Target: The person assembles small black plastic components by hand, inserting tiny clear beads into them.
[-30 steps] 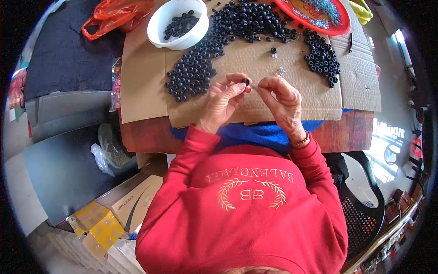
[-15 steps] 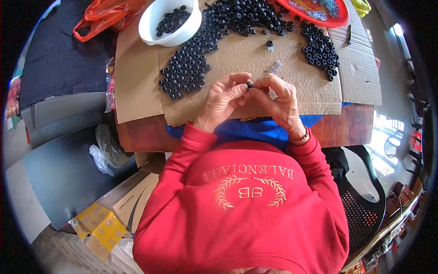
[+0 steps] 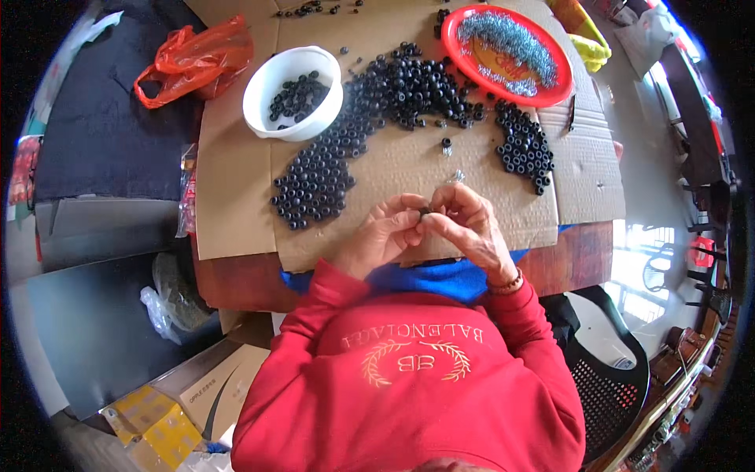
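Both hands meet over the near edge of the cardboard, fingertips together. A small round black piece (image 3: 425, 212) is pinched between them, partly hidden by the fingers. My left hand (image 3: 387, 230) is closed on its left side, and the thumb and fingers of my right hand (image 3: 472, 230) close on it from the right. Just beyond the right hand lies a little cluster of shiny metal bits (image 3: 456, 176). Farther off, a single black piece (image 3: 447, 143) stands on the cardboard with silvery bits beside it.
Many hollow black pieces (image 3: 313, 189) spread in an arc on the cardboard (image 3: 236, 189), with another group (image 3: 525, 149) at right. A white bowl (image 3: 303, 130) holds more. Beyond are a red tray (image 3: 543, 96) of silvery metal pieces, a thin dark stick (image 3: 572, 114) and an orange-red plastic bag (image 3: 189, 67).
The view has shifted, so the table sits lower in the picture and more of its far side shows. Both hands still pinch the small black piece near the cardboard's edge.
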### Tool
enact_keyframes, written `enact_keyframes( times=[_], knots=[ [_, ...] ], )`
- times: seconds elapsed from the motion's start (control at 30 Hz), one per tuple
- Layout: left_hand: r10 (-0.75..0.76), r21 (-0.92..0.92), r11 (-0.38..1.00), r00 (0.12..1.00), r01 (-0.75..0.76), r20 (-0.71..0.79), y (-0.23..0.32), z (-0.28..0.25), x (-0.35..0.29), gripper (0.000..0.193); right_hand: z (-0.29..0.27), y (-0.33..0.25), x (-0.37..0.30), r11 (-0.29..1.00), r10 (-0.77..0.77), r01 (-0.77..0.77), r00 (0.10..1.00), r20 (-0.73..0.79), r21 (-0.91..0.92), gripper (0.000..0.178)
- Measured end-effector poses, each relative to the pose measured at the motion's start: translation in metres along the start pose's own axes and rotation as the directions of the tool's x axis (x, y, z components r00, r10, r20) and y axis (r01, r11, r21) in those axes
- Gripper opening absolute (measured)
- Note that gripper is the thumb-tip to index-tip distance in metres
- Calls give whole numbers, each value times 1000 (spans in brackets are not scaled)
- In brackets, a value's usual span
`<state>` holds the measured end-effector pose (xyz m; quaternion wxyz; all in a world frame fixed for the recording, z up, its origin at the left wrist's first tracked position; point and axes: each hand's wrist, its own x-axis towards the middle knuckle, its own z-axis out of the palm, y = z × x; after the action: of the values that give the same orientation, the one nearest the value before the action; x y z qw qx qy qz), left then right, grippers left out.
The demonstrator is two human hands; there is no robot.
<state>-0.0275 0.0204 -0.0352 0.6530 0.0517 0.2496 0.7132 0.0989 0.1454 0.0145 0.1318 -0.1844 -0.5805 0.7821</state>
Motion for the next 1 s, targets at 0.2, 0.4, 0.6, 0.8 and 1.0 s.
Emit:
enact_keyframes(
  times=[0.2, 0.4, 0.6, 0.8, 1.0],
  knots=[
    [33, -156, 988, 995, -19, 90, -1, -9, 8, 24, -29, -11, 56, 497, -521, 299, 853, -5, -815, 10],
    [6, -120, 993, 994, 7, 105, 1, -4, 10, 22, -41, 15, 122, 34, -510, 250, 837, 199, -968, 10],
    [-29, -102, 994, 996, 37, 84, -1, -8, 6, 22, -33, 20, 120, 68, -420, 318, 869, 262, -946, 8],
    [-64, -85, 994, 995, 71, 80, -1, -8, 4, 23, -30, 8, 96, 153, -352, 459, 853, 386, -875, 9],
    [-30, -64, 997, 997, 35, 73, 2, -4, 3, 23, -28, 7, 80, 194, -328, 502, 843, 427, -843, 11]
  ],
)
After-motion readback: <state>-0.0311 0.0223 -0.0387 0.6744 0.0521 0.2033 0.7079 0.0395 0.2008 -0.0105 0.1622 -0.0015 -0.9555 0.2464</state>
